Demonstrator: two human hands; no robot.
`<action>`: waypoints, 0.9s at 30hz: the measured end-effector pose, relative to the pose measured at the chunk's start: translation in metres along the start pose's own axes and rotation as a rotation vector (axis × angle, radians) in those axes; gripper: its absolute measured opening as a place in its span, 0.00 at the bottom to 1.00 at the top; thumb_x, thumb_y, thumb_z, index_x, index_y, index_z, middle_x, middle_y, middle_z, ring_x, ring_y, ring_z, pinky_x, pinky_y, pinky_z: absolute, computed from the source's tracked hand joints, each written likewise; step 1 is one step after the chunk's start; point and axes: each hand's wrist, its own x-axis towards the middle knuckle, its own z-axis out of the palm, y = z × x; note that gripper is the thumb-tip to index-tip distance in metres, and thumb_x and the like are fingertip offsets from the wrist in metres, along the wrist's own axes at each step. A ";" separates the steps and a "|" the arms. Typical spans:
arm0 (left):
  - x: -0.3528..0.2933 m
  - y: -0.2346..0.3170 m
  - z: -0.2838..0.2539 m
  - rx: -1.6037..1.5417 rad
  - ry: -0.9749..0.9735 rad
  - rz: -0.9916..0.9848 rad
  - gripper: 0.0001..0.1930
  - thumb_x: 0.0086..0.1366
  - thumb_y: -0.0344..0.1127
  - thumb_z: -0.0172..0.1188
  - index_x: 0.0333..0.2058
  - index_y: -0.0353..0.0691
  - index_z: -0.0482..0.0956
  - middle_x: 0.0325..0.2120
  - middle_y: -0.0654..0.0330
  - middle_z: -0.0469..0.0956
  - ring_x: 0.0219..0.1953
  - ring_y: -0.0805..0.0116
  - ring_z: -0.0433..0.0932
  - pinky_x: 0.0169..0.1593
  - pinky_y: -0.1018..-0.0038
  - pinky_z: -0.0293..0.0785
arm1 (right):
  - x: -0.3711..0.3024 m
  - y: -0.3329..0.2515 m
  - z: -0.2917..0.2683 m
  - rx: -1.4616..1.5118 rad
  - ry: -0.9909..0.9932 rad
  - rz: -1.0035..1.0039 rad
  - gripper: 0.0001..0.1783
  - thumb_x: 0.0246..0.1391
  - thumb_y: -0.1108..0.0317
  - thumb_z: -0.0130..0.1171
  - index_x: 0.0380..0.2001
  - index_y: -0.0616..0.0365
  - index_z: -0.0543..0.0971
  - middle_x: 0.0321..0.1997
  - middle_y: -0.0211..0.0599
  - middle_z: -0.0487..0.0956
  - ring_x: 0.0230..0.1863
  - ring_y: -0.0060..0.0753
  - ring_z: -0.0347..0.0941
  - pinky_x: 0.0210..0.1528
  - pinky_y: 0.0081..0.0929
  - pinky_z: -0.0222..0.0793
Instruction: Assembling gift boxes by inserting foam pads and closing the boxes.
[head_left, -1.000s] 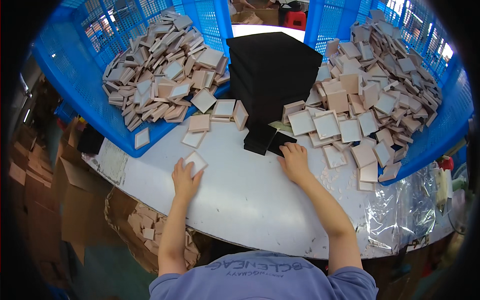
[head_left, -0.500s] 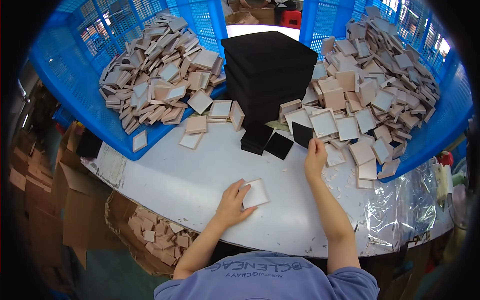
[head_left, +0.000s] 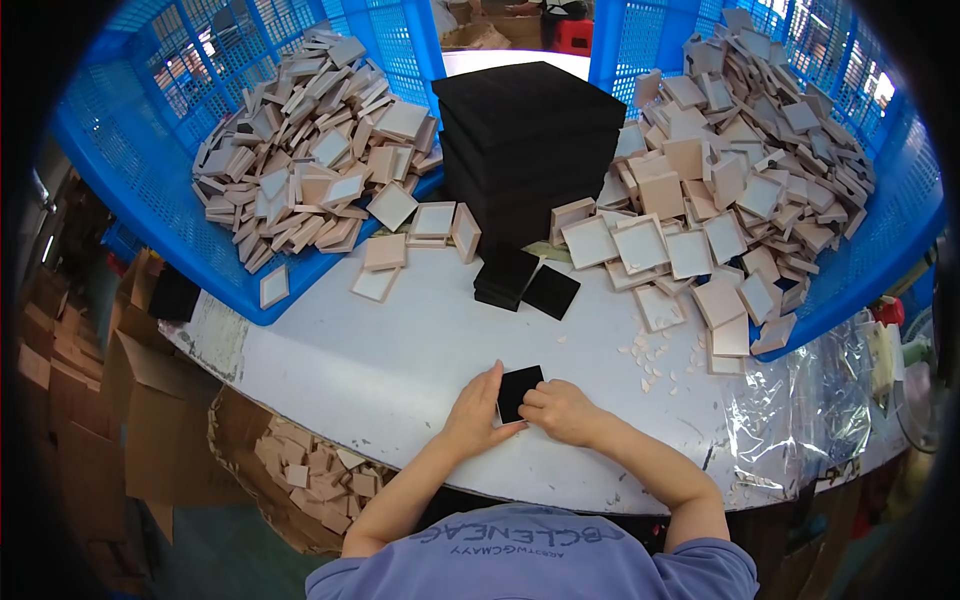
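Near the table's front edge, my left hand (head_left: 472,414) grips a shallow square tray by its left side. A black square pad (head_left: 520,388) covers most of that tray, so only a pale strip of the tray (head_left: 510,421) shows along its lower edge. From the right, my right hand (head_left: 561,411) bears on the pad with curled fingers; their tips are partly hidden. A short stack of black square pads (head_left: 504,277) lies farther up the table. One loose pad (head_left: 551,291) rests against its right side.
Blue plastic baskets (head_left: 125,195) (head_left: 835,320) at left and right spill heaps of pale trays onto the white table (head_left: 420,340). Between them rises a tall black stack of sheets (head_left: 530,150). Clear plastic film (head_left: 790,420) lies right; a cardboard box (head_left: 235,450) with trays stands below left.
My right hand has come down and left from the right heap, bringing the black pad onto the tray. My left hand stays at the tray, which is now mostly covered.
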 end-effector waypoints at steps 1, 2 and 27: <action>0.001 0.001 0.000 0.045 0.003 0.057 0.51 0.44 0.45 0.70 0.60 0.30 0.49 0.52 0.42 0.61 0.51 0.46 0.64 0.53 0.60 0.63 | -0.001 0.001 0.000 0.002 -0.065 0.032 0.05 0.38 0.69 0.56 0.24 0.54 0.76 0.25 0.27 0.70 0.30 0.29 0.68 0.32 0.28 0.65; 0.001 0.003 -0.001 0.046 0.005 0.059 0.51 0.44 0.45 0.70 0.60 0.30 0.49 0.52 0.42 0.61 0.51 0.46 0.64 0.53 0.60 0.63 | -0.002 0.002 -0.003 0.000 -0.064 0.030 0.05 0.38 0.69 0.56 0.24 0.54 0.76 0.25 0.27 0.70 0.30 0.29 0.68 0.32 0.28 0.65; 0.012 0.018 -0.001 0.287 -0.167 0.208 0.39 0.46 0.53 0.60 0.59 0.56 0.62 0.45 0.48 0.65 0.43 0.55 0.63 0.47 0.64 0.60 | -0.123 0.233 -0.128 -0.481 0.486 1.256 0.32 0.41 0.51 0.61 0.49 0.52 0.70 0.40 0.45 0.78 0.44 0.49 0.73 0.48 0.47 0.61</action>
